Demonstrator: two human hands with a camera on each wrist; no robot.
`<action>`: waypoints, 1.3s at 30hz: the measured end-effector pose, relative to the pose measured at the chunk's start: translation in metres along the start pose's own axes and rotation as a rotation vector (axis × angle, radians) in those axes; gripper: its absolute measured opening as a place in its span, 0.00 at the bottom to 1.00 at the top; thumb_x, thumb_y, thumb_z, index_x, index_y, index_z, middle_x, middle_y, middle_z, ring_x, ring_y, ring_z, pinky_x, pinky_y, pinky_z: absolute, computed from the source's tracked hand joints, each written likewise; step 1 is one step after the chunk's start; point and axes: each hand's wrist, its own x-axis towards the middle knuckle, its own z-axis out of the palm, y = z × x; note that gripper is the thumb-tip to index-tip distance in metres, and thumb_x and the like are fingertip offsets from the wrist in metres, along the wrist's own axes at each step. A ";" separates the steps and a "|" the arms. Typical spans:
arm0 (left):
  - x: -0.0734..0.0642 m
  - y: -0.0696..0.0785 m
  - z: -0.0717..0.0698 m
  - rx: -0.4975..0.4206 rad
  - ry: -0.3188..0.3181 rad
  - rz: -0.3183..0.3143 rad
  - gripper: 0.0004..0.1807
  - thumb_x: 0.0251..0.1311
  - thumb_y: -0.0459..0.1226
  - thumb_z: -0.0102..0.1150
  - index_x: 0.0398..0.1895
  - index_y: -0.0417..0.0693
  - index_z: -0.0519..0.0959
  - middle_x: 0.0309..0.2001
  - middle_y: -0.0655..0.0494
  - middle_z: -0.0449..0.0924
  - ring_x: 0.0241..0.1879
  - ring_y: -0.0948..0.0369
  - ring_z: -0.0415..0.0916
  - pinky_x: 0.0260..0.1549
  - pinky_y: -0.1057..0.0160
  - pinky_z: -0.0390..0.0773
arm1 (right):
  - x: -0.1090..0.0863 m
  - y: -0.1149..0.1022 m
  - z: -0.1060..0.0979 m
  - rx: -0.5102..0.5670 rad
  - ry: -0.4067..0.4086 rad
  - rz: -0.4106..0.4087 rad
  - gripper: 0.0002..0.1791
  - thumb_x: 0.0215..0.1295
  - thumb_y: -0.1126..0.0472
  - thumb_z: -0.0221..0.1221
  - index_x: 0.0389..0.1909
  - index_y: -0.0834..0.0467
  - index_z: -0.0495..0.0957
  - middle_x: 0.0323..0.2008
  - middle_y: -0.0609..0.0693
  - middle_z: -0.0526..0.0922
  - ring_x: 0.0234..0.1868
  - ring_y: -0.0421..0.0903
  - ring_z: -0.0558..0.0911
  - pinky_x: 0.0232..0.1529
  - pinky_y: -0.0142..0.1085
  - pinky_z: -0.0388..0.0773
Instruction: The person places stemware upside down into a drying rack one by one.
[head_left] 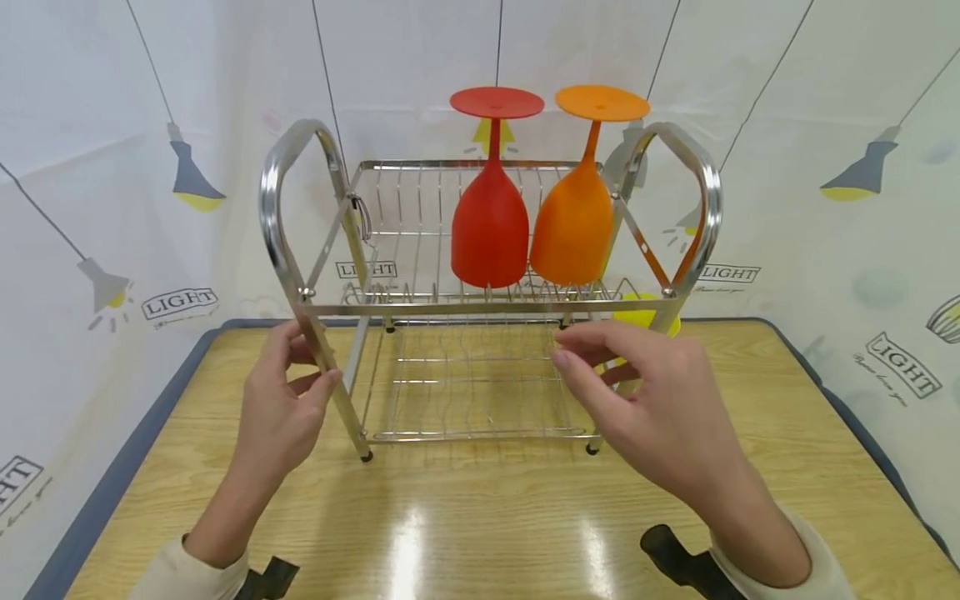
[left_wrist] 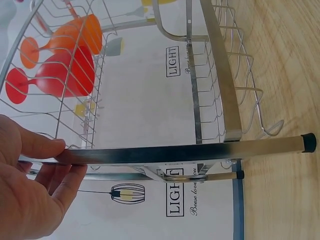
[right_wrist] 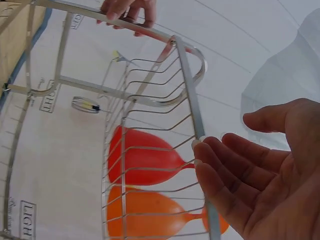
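A two-tier metal dish rack point(head_left: 480, 308) stands on the table. On its upper shelf, a red goblet point(head_left: 491, 225) and an orange goblet point(head_left: 573, 225) sit upside down side by side, bases up. My left hand point(head_left: 288, 408) grips the rack's left front post, thumb in front and fingers behind; the left wrist view shows the same hold by the hand point(left_wrist: 35, 175). My right hand point(head_left: 660, 408) is in front of the rack's right side, thumb and fingers bent loosely with nothing between them. In the right wrist view its fingertips point(right_wrist: 199, 150) overlap the shelf's front bar.
Behind the rack's right post, a yellow object point(head_left: 637, 312) is partly hidden by my right hand. The wooden table point(head_left: 480, 517) lies under the rack, with a lamp-patterned white cloth point(head_left: 112, 208) hanging around it.
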 end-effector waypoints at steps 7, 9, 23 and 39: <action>-0.001 -0.001 0.001 0.002 0.001 0.000 0.27 0.52 0.15 0.58 0.56 0.37 0.69 0.38 0.47 0.75 0.39 0.66 0.73 0.37 0.77 0.81 | -0.019 0.023 -0.001 -0.053 -0.111 0.150 0.06 0.65 0.62 0.62 0.40 0.54 0.85 0.33 0.41 0.86 0.33 0.36 0.82 0.31 0.29 0.83; -0.001 -0.001 0.001 0.008 0.000 0.001 0.28 0.52 0.15 0.58 0.56 0.37 0.69 0.38 0.46 0.75 0.39 0.66 0.73 0.37 0.77 0.81 | -0.023 0.030 -0.002 -0.068 -0.146 0.197 0.07 0.66 0.60 0.61 0.42 0.53 0.85 0.34 0.42 0.86 0.34 0.36 0.82 0.32 0.30 0.83; -0.002 -0.001 0.001 0.027 -0.008 -0.013 0.28 0.53 0.16 0.58 0.58 0.38 0.68 0.39 0.46 0.75 0.39 0.64 0.73 0.39 0.79 0.79 | -0.039 0.067 -0.005 -0.138 -0.300 0.402 0.14 0.69 0.50 0.58 0.46 0.55 0.83 0.36 0.45 0.86 0.36 0.41 0.83 0.35 0.34 0.84; -0.002 -0.004 0.004 -0.012 -0.002 -0.020 0.27 0.53 0.16 0.57 0.57 0.38 0.69 0.38 0.49 0.74 0.39 0.63 0.73 0.38 0.76 0.80 | -0.053 0.112 -0.004 -0.334 -0.409 0.522 0.15 0.68 0.62 0.53 0.48 0.63 0.82 0.39 0.58 0.87 0.34 0.51 0.84 0.24 0.38 0.75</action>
